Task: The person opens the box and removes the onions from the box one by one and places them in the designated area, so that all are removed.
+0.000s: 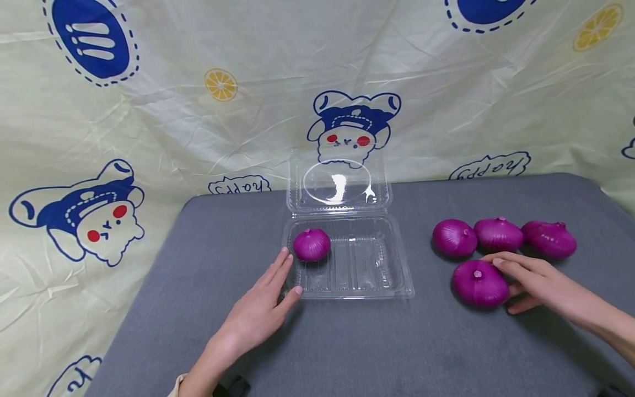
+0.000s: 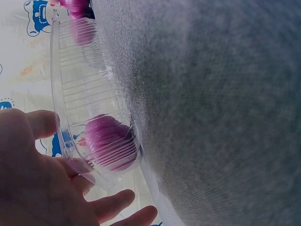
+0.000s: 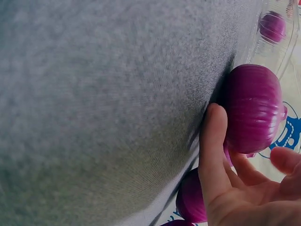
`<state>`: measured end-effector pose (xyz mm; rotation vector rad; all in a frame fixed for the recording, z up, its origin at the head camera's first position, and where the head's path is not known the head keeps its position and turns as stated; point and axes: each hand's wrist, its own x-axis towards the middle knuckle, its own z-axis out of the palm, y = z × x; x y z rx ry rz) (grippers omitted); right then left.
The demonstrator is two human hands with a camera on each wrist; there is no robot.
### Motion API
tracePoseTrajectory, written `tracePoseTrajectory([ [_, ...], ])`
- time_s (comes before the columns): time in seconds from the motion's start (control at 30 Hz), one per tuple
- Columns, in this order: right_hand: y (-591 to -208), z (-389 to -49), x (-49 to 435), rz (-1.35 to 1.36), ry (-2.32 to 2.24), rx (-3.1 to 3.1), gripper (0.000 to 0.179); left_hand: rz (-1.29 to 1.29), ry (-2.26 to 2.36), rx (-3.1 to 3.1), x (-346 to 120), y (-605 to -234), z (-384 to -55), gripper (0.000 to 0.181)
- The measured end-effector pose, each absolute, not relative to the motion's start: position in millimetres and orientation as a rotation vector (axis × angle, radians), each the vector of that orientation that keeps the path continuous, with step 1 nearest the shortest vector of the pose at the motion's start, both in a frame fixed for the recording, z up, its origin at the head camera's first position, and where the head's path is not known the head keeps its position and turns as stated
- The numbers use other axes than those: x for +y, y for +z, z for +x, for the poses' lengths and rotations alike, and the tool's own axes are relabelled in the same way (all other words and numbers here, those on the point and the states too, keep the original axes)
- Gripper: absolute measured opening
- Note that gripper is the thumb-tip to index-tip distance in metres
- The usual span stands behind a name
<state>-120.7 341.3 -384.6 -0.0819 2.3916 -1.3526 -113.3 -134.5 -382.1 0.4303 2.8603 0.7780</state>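
Observation:
In the head view a purple onion point(image 1: 479, 284) sits on the table at the right. My right hand point(image 1: 543, 284) is at its right side, fingers spread around its back and side and not closed round it. The right wrist view shows the fingers point(image 3: 214, 146) low beside this onion point(image 3: 254, 108). A clear plastic clamshell box point(image 1: 369, 292) stands in the middle with its lid raised, and another purple onion point(image 1: 311, 245) lies in its left part. My left hand point(image 1: 255, 311) rests at the box's left edge, its fingers extended; the left wrist view shows them point(image 2: 113, 205) around the box's corner.
Three more purple onions, a left one point(image 1: 453, 238), a middle one point(image 1: 498, 234) and a right one point(image 1: 549, 239), stand in a row behind the right hand. A grey cloth point(image 1: 347, 347) covers the table. Behind it hangs a printed pale curtain point(image 1: 268, 127).

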Motion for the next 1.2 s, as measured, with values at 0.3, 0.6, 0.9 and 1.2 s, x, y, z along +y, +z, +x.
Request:
tracePoseTrajectory([
  [0.3, -387, -118, 343, -0.102, -1.422, 2.394, 0.049, 0.430, 0.776, 2.859, -135, -383, -114, 0.069],
  [0.6, -387, -115, 344, -0.114, -1.409, 2.472, 0.046, 0.459, 0.775, 2.873, -135, -383, -113, 0.069],
  [0.9, -380, -115, 348, -0.262, -1.207, 2.836, 0.040, 0.457, 0.780, 2.875, -135, -383, -113, 0.069],
  [1.2, -367, -115, 337, -0.316, -1.105, 3.031, 0.041, 0.458, 0.784, 2.887, -135, -383, -113, 0.067],
])
